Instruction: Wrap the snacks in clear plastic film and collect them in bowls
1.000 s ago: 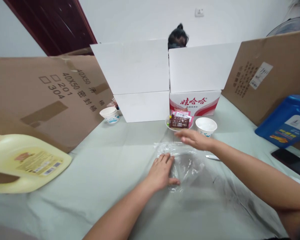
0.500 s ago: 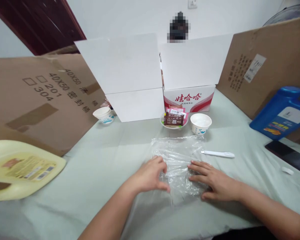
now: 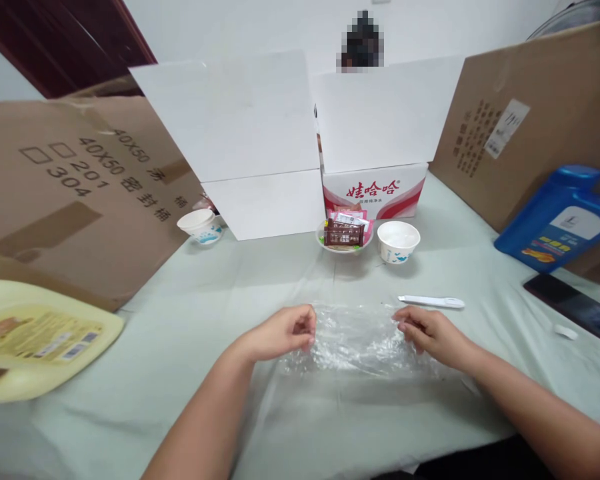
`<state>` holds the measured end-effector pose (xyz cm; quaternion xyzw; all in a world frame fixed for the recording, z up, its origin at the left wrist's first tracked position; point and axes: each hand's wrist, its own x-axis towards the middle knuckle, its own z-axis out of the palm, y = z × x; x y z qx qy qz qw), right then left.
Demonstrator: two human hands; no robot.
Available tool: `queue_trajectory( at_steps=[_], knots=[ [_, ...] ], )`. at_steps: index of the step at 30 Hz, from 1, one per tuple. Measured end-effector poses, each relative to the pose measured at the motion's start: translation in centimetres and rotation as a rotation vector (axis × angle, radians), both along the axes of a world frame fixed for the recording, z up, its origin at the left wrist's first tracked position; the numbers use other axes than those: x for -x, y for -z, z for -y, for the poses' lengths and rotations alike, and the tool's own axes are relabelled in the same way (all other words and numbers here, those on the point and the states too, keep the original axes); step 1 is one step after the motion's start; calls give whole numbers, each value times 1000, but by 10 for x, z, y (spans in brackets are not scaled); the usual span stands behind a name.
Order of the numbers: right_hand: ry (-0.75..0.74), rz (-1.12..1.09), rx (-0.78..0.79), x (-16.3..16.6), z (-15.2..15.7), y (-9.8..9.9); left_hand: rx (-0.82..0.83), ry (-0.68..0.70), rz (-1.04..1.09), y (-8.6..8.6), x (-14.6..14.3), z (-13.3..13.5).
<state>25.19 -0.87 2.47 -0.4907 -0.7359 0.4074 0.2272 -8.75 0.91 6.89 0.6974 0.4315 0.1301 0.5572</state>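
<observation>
While the left hand (image 3: pixel 286 331) pinches one side of the plastic (image 3: pixel 357 341), the right hand (image 3: pixel 433 335) pinches the other; a white bowl (image 3: pixel 399 243) stands beyond.

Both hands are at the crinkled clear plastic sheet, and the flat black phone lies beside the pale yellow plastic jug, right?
Not quite: the head view shows the phone beside the blue plastic jug, not the yellow jug. The left hand and right hand are at the sheet.

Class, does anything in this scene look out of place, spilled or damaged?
A small white piece lies by itself near the dark phone, looking stray; what it is, I cannot tell. The clear plastic is crumpled rather than flat. I see no spill.
</observation>
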Motion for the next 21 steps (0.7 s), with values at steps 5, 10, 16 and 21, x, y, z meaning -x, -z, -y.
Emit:
queue_trajectory(
  at_steps=[5, 10, 16, 21],
  knots=[
    [126, 417, -332, 2, -7, 8, -217, -238, -1, 28, -14, -12],
    [137, 737, -399, 1, -5, 15, -289, -318, -127, 42, -24, -12],
    [119, 809, -422, 0, -2, 14, -335, -436, -110, 46, -27, -16],
    [109, 840, -424, 1, -2, 13, -515, -525, -266, 57, -36, -22]
  ],
)
